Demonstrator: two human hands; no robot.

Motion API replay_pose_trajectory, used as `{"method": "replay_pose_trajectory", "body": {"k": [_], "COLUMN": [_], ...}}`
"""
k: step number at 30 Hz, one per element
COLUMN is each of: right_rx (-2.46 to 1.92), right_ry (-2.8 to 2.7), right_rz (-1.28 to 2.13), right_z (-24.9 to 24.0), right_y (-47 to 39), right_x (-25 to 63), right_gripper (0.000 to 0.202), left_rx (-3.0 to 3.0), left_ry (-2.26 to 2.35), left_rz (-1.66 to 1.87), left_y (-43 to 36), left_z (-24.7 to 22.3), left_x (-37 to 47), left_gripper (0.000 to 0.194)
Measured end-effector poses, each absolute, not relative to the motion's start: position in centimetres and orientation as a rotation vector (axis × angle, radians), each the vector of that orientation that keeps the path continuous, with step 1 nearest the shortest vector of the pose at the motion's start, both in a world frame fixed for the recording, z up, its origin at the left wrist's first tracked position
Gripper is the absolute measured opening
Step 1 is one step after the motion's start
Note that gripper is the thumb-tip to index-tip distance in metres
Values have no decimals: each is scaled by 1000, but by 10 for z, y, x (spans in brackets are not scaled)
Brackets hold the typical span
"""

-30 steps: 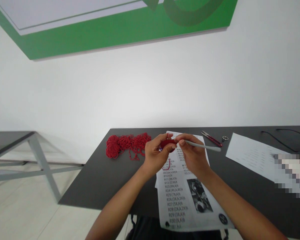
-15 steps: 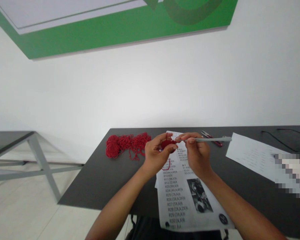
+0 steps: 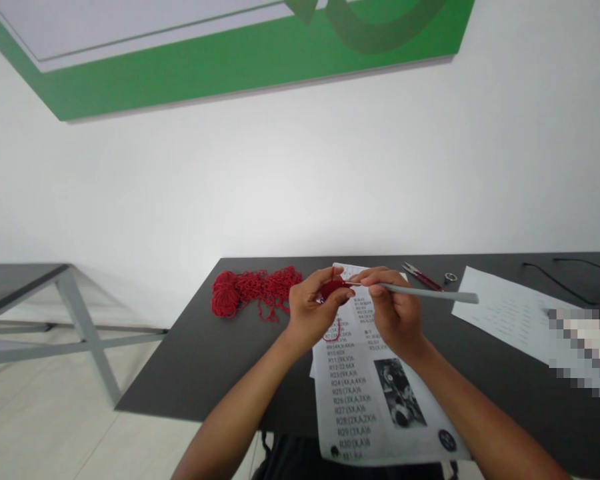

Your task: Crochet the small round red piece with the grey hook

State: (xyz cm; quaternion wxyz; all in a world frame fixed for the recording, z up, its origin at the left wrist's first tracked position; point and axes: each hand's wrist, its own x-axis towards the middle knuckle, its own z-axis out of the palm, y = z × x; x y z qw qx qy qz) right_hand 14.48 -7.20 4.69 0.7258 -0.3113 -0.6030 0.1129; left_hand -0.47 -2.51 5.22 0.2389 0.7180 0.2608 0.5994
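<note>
My left hand pinches a small red crochet piece, and its fingers hide part of it. A strand of red yarn rises over the left index finger, and a loop hangs below the hand. My right hand is closed around a crochet hook with a long grey handle. The hook's thin metal tip meets the right edge of the red piece. Beneath both hands lies a printed pattern sheet with rows of text and a dark photo.
A red yarn heap lies left on the dark table. Red-handled snips, a metal ring, a second paper and dark glasses are to the right. Another table stands at far left.
The hook's handle end has swung downward and a little right, uncovering the metal ring. My left hand stays nearly in place on the red piece.
</note>
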Motion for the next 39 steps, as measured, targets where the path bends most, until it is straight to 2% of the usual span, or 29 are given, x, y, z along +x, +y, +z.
{"method": "replay_pose_trajectory", "body": {"k": [4, 11, 17, 20, 25, 27, 30, 33, 39], "right_rx": [-694, -769, -800, -816, -792, -780, -767, -751, -713], "right_ry": [-1417, -1649, -1855, -1849, -1775, -1776, -1792, -1810, -1706], "right_rz": [195, -52, -246, -357, -382, -349, -325, -277, -53], "right_z": [44, 41, 37, 35, 32, 29, 25, 26, 42], "right_y": [-73, -75, -70, -69, -67, -66, -64, -63, -64], "right_x": [147, 150, 152, 153, 158, 160, 161, 160, 159], "right_gripper": [10, 19, 27, 34, 47, 49, 51, 48, 22], "left_rx": [2055, 2269, 2283, 2017, 1318, 1145, 1002, 997, 1402], "left_ry": [685, 712, 697, 667, 525, 450, 387, 409, 467], "left_rz": [1674, 1750, 1776, 1677, 1310, 1224, 1175, 1162, 1280], "left_y": [-25, -21, -15, -18, -28, -30, -30, -25, -12], "left_z": [53, 49, 40, 39, 44, 47, 52, 52, 46], "left_x": [-5, -7, -7, -1, 9, 11, 9, 7, -4], "left_gripper": [28, 20, 23, 30, 49, 48, 36, 34, 35]}}
